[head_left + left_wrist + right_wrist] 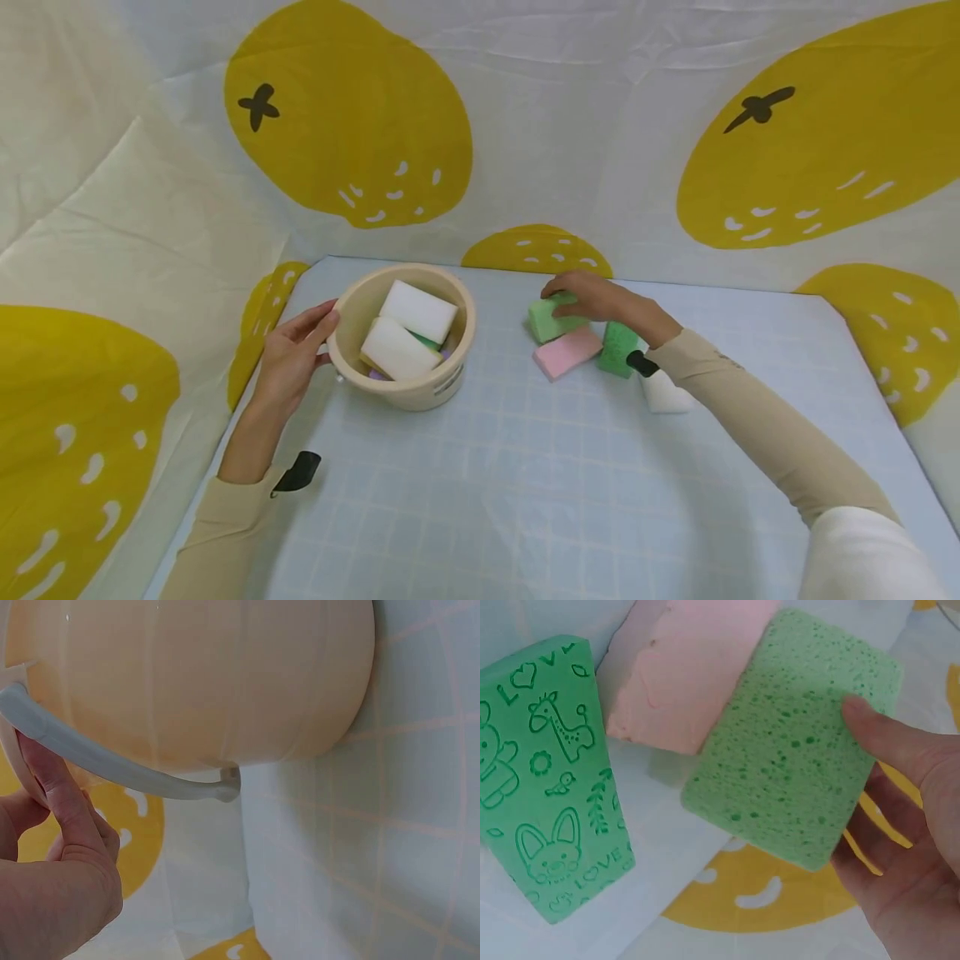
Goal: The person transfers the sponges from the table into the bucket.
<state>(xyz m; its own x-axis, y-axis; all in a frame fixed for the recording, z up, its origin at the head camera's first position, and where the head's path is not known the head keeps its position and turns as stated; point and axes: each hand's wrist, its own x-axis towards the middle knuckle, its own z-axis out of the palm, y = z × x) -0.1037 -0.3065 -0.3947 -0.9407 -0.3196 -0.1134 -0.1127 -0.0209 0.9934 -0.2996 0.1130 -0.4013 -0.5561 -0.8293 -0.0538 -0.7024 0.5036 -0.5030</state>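
Note:
A cream bucket (468,333) stands at the left with white sponges (420,310) and bits of green and purple inside. My left hand (291,362) grips its rim, thumb on top and fingers beneath, as the left wrist view shows beside the grey handle (112,761). To the right, my right hand (592,296) holds a light green, pore-dotted sponge (795,742) between thumb and fingers. Close against it lies a pink sponge (567,353). A darker green sponge (555,772) embossed with animals and hearts is next to the pink one.
Behind the right forearm a white sponge (667,393) is partly hidden. The table has a pale blue checked cover (487,500). White cloth with yellow fruit prints (570,125) rises at the back and both sides.

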